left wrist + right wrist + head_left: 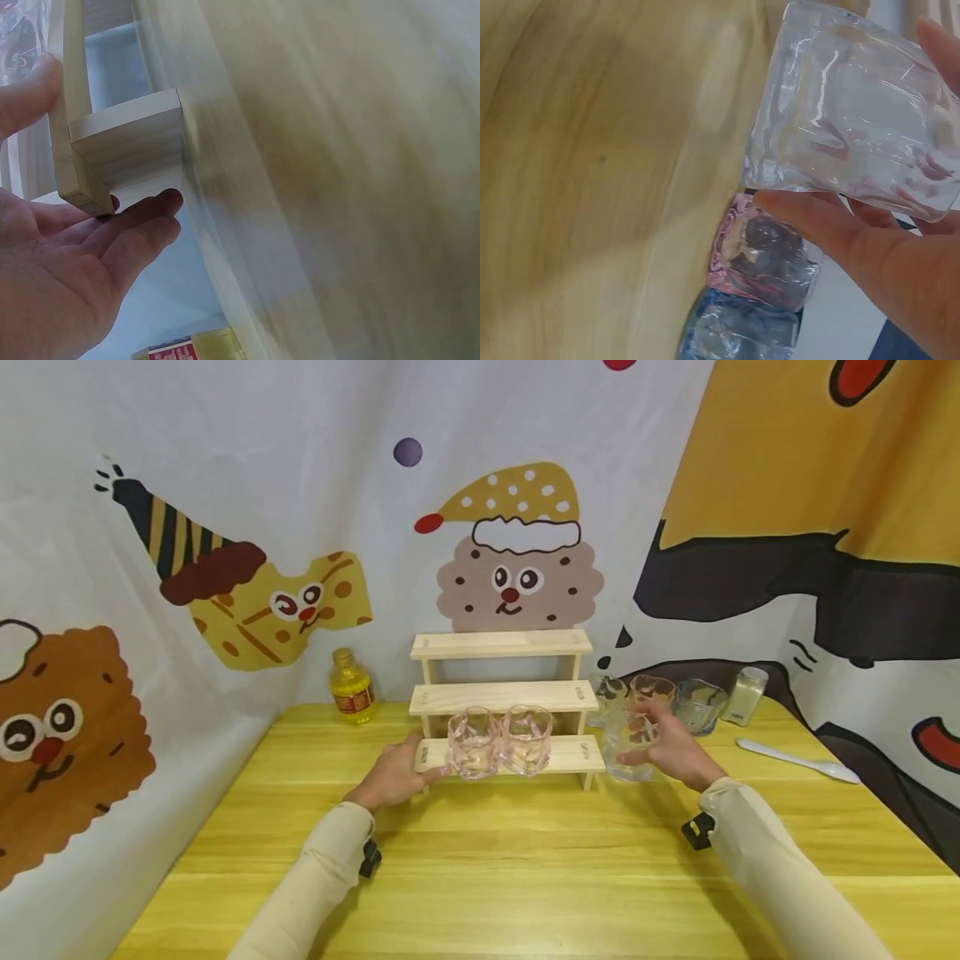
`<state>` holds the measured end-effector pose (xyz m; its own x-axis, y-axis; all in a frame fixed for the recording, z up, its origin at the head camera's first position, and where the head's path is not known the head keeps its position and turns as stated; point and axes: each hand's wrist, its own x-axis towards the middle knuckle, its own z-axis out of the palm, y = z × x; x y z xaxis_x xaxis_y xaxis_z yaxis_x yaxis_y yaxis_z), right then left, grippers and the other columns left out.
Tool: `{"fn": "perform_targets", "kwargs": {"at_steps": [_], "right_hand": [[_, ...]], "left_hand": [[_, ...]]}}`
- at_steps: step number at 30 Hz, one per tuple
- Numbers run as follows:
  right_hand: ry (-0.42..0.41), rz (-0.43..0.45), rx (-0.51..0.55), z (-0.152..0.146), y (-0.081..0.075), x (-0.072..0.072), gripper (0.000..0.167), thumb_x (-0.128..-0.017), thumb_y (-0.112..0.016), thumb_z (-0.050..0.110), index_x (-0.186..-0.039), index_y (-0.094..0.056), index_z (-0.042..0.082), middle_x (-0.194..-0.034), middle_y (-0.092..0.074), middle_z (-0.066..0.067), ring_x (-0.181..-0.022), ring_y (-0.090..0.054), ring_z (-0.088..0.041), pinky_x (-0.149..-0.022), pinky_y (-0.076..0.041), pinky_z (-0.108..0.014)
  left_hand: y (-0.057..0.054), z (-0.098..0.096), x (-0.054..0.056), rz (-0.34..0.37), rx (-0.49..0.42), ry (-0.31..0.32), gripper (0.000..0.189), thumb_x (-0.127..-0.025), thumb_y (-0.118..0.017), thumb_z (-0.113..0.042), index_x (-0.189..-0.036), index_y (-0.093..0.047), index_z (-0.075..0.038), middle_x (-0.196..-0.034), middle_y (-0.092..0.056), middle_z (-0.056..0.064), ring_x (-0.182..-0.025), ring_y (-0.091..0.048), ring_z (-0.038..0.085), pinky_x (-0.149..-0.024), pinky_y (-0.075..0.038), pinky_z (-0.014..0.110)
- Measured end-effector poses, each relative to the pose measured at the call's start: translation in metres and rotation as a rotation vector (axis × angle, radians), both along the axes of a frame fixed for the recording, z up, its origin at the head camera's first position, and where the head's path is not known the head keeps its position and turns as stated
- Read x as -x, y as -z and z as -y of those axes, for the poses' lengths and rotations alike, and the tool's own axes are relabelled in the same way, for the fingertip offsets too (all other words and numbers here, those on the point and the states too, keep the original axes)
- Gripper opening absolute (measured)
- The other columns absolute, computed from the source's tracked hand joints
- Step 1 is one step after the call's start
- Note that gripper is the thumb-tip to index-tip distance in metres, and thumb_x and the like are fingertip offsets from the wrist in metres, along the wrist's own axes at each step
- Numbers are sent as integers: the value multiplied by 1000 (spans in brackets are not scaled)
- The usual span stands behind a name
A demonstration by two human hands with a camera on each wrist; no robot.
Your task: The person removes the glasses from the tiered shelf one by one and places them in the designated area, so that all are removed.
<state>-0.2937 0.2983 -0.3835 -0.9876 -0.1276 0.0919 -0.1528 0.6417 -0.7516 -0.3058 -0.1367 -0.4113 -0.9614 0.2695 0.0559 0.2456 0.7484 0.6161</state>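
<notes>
A three-tier wooden display stand (504, 695) is at the far middle of the table. My left hand (392, 773) grips the left end of its lowest step, the thumb over the board (66, 142) and the fingers around its end and underside. Two pink-tinted glasses (474, 745) stand side by side on that step. My right hand (670, 750) holds a clear, wavy-sided glass (855, 112) just off the step's right end, thumb on one side and fingers on the other. In the right wrist view the glass looks raised from the table.
Behind my right hand stand another clear glass (607, 693), a pink glass (649, 687) and a bluish glass (701, 708). A shaker jar (746, 697) and a white spoon (798, 760) are farther right. A yellow oil bottle (352, 689) stands left of the stand. A printed curtain (300, 460) hangs behind.
</notes>
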Motion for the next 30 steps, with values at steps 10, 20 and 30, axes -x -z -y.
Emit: {"fn": "perform_targets", "kwargs": {"at_steps": [10, 20, 30], "right_hand": [[36, -12, -14, 3, 8, 15, 93, -75, -88, 17, -150, -35, -2, -129, -54, -27, -116, -53, -41, -93, -46, -50], [48, -6, -4, 4, 17, 24, 94, -74, -88, 16, -150, -35, -2, -127, -56, -27, -116, -53, -41, -94, -45, -50], [78, -28, -28, 8, 21, 28, 97, -74, -89, 18, -152, -35, 0, -131, -57, -28, -123, -51, -45, -102, -42, -60]], "left_hand": [[1, 0, 3, -1, -4, 4, 72, -90, -75, -41, -143, -44, -2, -99, -67, 11, -75, -58, 17, -64, -46, 29], [3, 1, 3, -16, 5, 6, 73, -90, -75, -40, -143, -44, -1, -103, -68, 13, -78, -59, 17, -66, -47, 30], [4, 2, 2, -22, 39, 8, 84, -91, -72, -44, -150, -36, 3, -126, -65, 23, -108, -66, 31, -91, -54, 47]]}}
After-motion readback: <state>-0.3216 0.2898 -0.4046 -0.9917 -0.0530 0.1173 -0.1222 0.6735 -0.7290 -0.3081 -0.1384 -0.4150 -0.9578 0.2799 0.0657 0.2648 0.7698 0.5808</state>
